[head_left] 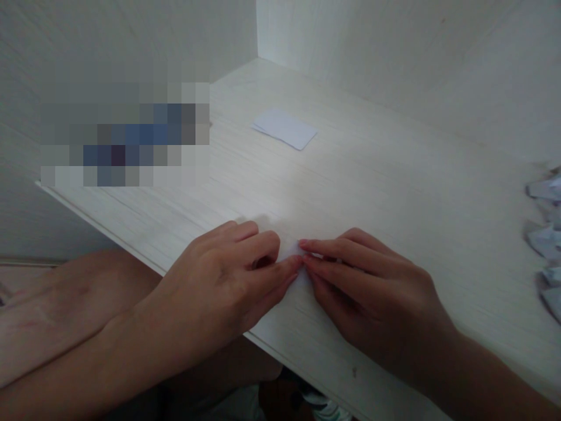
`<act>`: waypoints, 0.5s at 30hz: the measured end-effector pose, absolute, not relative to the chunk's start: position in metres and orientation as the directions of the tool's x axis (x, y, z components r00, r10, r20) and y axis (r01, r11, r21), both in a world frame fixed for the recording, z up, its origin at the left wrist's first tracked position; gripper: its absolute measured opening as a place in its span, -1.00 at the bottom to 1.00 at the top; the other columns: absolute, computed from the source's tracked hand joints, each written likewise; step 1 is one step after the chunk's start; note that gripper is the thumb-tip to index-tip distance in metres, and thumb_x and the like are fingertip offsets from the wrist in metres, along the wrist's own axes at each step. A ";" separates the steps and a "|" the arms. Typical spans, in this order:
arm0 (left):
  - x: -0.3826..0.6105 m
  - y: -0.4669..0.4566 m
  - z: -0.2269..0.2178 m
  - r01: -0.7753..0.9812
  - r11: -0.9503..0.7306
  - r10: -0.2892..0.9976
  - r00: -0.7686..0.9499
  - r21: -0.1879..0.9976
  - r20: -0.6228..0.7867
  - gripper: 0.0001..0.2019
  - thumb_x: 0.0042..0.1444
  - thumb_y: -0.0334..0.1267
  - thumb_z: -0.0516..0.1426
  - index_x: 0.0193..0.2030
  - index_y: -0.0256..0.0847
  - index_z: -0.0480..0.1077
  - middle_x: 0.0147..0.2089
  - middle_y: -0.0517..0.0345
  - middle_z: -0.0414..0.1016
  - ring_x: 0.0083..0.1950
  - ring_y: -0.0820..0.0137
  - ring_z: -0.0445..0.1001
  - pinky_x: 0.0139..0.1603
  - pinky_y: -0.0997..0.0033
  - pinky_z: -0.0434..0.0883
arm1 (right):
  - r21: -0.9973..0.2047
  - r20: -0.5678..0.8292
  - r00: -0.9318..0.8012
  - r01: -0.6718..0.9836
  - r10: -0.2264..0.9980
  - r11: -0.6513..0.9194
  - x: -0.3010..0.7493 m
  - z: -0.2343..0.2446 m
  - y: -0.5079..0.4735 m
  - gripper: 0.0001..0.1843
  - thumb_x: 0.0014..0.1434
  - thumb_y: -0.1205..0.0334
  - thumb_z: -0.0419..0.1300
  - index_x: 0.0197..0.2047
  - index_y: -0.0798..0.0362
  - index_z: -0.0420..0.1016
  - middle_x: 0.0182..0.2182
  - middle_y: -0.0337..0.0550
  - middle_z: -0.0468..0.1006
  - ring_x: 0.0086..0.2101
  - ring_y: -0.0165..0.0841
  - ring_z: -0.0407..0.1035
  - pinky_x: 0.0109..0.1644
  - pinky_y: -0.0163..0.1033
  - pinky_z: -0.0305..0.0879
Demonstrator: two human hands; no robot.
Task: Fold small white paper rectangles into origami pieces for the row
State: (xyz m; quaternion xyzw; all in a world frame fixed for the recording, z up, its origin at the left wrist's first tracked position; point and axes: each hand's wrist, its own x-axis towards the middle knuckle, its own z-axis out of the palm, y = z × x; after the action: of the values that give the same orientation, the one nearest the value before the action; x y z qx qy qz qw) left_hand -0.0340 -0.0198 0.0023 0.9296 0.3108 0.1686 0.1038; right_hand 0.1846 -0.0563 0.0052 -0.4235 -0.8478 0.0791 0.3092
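A small piece of white paper lies between my hands near the table's front edge, mostly covered by my fingers. My left hand is closed, its fingers curled and the thumb and forefinger pinching at the paper. From the other side, my right hand has its fingertips pressed together on the same paper, touching the left fingertips. How the paper is folded cannot be made out. Beyond the hands, a small stack of flat white paper sheets rests on the table.
The pale wood-grain table meets walls at the back and left. Several folded white paper pieces line its right side. A pixelated patch hides something at the back left. My bare leg is below the front edge.
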 end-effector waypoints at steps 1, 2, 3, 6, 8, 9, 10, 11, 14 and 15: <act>-0.034 -0.020 0.003 0.532 -0.804 0.591 0.766 0.266 0.254 -0.72 0.48 -0.18 0.02 -0.12 -0.06 0.58 -0.32 0.14 0.46 -0.30 0.28 0.36 -0.30 0.20 0.31 | -0.398 0.459 -0.451 0.666 0.765 0.631 0.185 0.005 -0.056 -0.80 0.31 0.46 0.24 -0.24 0.02 0.68 -0.12 -0.06 0.75 -0.29 -0.26 0.53 -0.21 -0.09 0.62; -0.035 -0.021 0.003 0.517 -0.825 0.564 0.783 0.229 0.262 -0.72 0.48 -0.19 0.01 -0.07 -0.08 0.57 -0.31 0.13 0.46 -0.30 0.28 0.36 -0.30 0.19 0.31 | -0.399 0.461 -0.453 0.662 0.763 0.634 0.185 0.005 -0.056 -0.79 0.30 0.46 0.24 -0.24 0.02 0.67 -0.12 -0.05 0.74 -0.29 -0.25 0.54 -0.21 -0.08 0.63; -0.036 -0.022 0.004 0.507 -0.839 0.544 0.795 0.198 0.269 -0.71 0.48 -0.18 0.00 -0.04 -0.09 0.56 -0.30 0.12 0.46 -0.31 0.28 0.35 -0.31 0.19 0.30 | -0.401 0.464 -0.455 0.658 0.760 0.638 0.185 0.005 -0.056 -0.79 0.30 0.47 0.24 -0.25 0.03 0.67 -0.12 -0.04 0.74 -0.28 -0.25 0.54 -0.21 -0.08 0.63; -0.037 -0.024 0.004 0.501 -0.850 0.527 0.803 0.166 0.277 -0.73 0.47 -0.17 0.00 -0.01 -0.10 0.53 -0.31 0.13 0.45 -0.34 0.30 0.32 -0.32 0.19 0.29 | -0.405 0.460 -0.453 0.659 0.764 0.634 0.185 0.004 -0.056 -0.80 0.29 0.48 0.23 -0.25 0.04 0.66 -0.11 -0.03 0.74 -0.27 -0.24 0.54 -0.20 -0.09 0.63; -0.037 -0.025 0.004 0.501 -0.851 0.525 0.805 0.159 0.275 -0.75 0.46 -0.18 0.02 -0.01 -0.10 0.53 -0.30 0.13 0.45 -0.34 0.29 0.33 -0.30 0.17 0.32 | -0.398 0.452 -0.460 0.662 0.764 0.634 0.185 0.004 -0.056 -0.80 0.29 0.49 0.23 -0.25 0.06 0.65 -0.11 -0.02 0.74 -0.25 -0.23 0.53 -0.18 -0.09 0.62; -0.036 -0.025 0.005 0.503 -0.849 0.527 0.804 0.158 0.275 -0.76 0.44 -0.19 0.03 -0.01 -0.10 0.52 -0.31 0.13 0.45 -0.33 0.29 0.33 -0.29 0.17 0.33 | -0.389 0.451 -0.467 0.664 0.761 0.638 0.185 0.003 -0.056 -0.80 0.29 0.49 0.22 -0.25 0.07 0.65 -0.11 -0.02 0.74 -0.24 -0.22 0.53 -0.17 -0.09 0.62; -0.035 -0.026 0.006 0.511 -0.845 0.535 0.800 0.157 0.272 -0.77 0.43 -0.20 0.04 -0.02 -0.10 0.53 -0.31 0.13 0.45 -0.32 0.28 0.34 -0.27 0.15 0.35 | -0.375 0.449 -0.476 0.668 0.756 0.643 0.185 0.003 -0.057 -0.80 0.30 0.49 0.21 -0.24 0.08 0.65 -0.10 -0.01 0.74 -0.23 -0.22 0.53 -0.15 -0.09 0.62; -0.034 -0.027 0.007 0.523 -0.838 0.545 0.796 0.156 0.264 -0.79 0.41 -0.22 0.06 -0.02 -0.10 0.53 -0.31 0.12 0.45 -0.31 0.27 0.35 -0.26 0.13 0.37 | -0.357 0.446 -0.489 0.671 0.750 0.650 0.185 0.002 -0.058 -0.81 0.32 0.48 0.20 -0.21 0.10 0.65 -0.09 0.00 0.73 -0.23 -0.21 0.52 -0.13 -0.08 0.61; -0.030 -0.032 0.011 0.562 -0.811 0.585 0.779 0.163 0.224 -0.81 0.36 -0.25 0.09 -0.06 -0.11 0.53 -0.26 0.07 0.48 -0.23 0.18 0.40 -0.22 0.03 0.43 | -0.259 0.400 -0.553 0.697 0.731 0.669 0.184 0.002 -0.064 -0.80 0.34 0.46 0.17 -0.11 0.20 0.64 0.00 0.08 0.70 -0.19 -0.17 0.50 -0.10 -0.04 0.60; -0.029 -0.034 0.013 0.569 -0.805 0.593 0.776 0.168 0.214 -0.82 0.35 -0.26 0.09 -0.08 -0.12 0.53 -0.22 0.04 0.50 -0.20 0.15 0.42 -0.20 -0.01 0.45 | -0.213 0.375 -0.577 0.708 0.725 0.674 0.184 0.003 -0.066 -0.78 0.35 0.45 0.16 -0.04 0.24 0.63 0.05 0.11 0.68 -0.18 -0.14 0.49 -0.10 -0.01 0.59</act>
State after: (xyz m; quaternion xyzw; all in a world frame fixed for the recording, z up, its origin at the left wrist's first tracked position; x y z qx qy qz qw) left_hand -0.0290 -0.0339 0.0126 0.9413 0.3086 0.1289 0.0471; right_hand 0.1836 -0.0657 0.0025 -0.4035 -0.8879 0.0200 0.2203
